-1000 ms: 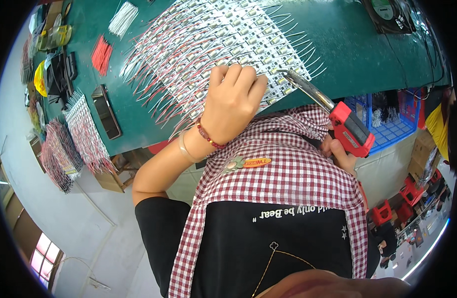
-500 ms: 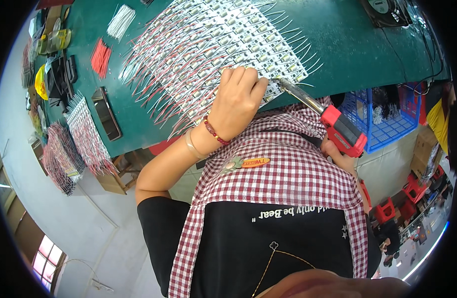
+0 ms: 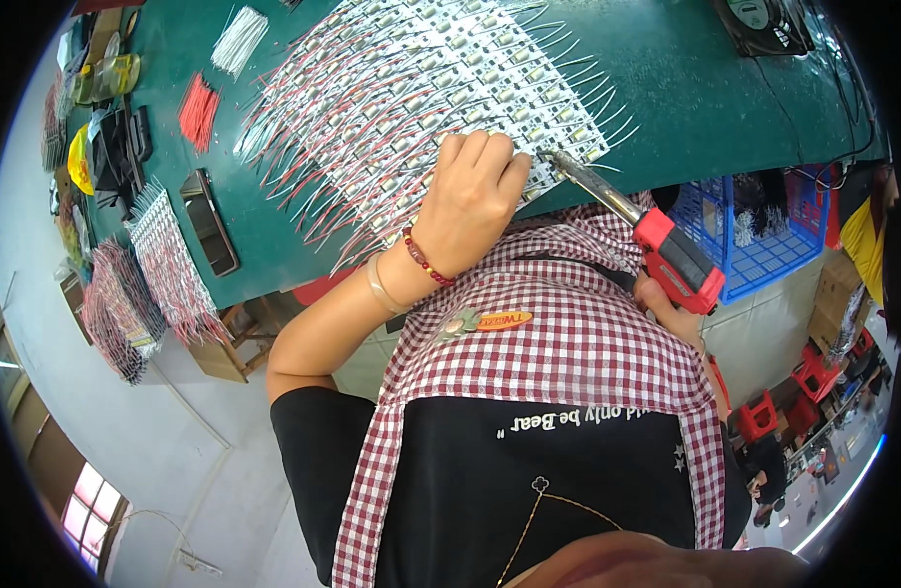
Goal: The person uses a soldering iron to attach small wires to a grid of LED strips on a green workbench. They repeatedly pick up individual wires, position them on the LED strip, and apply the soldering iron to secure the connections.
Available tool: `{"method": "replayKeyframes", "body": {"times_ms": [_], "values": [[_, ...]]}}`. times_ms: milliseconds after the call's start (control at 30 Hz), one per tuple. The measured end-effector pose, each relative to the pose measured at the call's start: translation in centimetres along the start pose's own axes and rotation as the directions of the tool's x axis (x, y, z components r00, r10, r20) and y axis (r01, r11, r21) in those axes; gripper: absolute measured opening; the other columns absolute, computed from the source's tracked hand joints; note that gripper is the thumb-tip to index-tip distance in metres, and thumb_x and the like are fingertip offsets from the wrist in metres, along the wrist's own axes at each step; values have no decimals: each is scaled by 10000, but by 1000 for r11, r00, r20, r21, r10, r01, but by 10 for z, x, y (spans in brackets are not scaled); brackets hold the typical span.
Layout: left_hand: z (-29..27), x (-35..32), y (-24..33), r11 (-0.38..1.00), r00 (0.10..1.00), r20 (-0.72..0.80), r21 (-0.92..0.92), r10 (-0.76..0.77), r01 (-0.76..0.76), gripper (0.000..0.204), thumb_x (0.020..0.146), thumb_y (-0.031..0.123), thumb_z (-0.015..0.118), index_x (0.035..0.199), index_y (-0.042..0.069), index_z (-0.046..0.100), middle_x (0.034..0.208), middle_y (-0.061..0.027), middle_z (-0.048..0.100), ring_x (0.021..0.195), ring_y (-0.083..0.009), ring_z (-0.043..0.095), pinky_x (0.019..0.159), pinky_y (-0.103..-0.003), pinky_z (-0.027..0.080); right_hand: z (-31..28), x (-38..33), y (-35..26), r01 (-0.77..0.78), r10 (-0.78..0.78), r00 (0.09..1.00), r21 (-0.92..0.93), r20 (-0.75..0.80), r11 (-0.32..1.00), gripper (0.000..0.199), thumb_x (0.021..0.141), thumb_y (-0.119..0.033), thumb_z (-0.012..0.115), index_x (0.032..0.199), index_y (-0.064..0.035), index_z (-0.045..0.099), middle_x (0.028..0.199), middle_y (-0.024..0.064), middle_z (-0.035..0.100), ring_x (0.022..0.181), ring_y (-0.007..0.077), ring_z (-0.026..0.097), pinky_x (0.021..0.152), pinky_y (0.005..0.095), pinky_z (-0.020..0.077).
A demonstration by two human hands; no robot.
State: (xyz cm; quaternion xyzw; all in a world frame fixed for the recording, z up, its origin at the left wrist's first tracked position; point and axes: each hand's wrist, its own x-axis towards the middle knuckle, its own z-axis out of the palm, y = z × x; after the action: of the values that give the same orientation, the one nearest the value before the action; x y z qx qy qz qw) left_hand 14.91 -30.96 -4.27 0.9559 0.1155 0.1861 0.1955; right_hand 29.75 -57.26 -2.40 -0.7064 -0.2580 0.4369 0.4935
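Observation:
A large sheet of small white circuit boards with red and white wires lies on the green table. My left hand, with a bead bracelet on the wrist, rests on the sheet's near edge with fingers curled down onto it. My right hand grips a red-handled soldering iron off the table's near edge. The iron's metal tip touches the sheet's edge right beside my left fingertips. A checked apron hides most of my right hand.
A blue basket hangs below the table's near right edge. Red wires, white wires and a dark flat slab lie at the left. Two more wired sheets are stacked there. A fan stands far right.
The soldering iron has shifted slightly left, bringing its tip closer to my left fingertips. My left hand stays on the sheet.

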Motion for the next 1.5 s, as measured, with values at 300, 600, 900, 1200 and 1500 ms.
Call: {"method": "replayKeyframes", "body": {"times_ms": [300,600,900,1200,1500], "values": [[-1,0,-1,1000,1000,7,5,0,0,226,695,9,608,918,39,635,751,-50,435,718,-211,461,673,-339,344,-1,1,5,-6,6,1000,-35,10,999,133,847,-68,664,956,1,633,829,40,640,749,121,600,667,274,478],[-2,0,-1,997,1000,21,80,12,-13,212,696,36,617,905,61,640,765,-42,464,747,-205,490,719,-345,364,-4,3,4,-16,17,1000,43,-2,999,102,853,-89,659,894,-4,620,772,27,610,684,106,564,619,258,454],[-7,2,0,990,999,44,141,2,-8,199,698,58,620,889,104,648,757,-4,481,755,-175,511,725,-339,359,-3,3,8,15,-15,1000,82,-9,996,110,852,-96,663,899,-4,626,776,27,617,681,106,569,615,262,455],[-5,-2,15,999,999,-43,40,-18,19,215,689,26,611,889,86,661,734,-10,467,710,-176,484,679,-331,336,-10,-4,15,9,-11,1000,76,21,997,109,834,-71,662,904,5,625,772,42,617,692,128,574,639,269,459],[10,-8,13,1000,999,-38,-22,-21,20,210,701,9,602,897,61,654,735,-32,452,709,-196,475,684,-340,349,-10,-11,15,-2,2,1000,-7,24,1000,126,822,-74,674,918,-10,625,779,33,618,693,120,576,631,267,455]]}}
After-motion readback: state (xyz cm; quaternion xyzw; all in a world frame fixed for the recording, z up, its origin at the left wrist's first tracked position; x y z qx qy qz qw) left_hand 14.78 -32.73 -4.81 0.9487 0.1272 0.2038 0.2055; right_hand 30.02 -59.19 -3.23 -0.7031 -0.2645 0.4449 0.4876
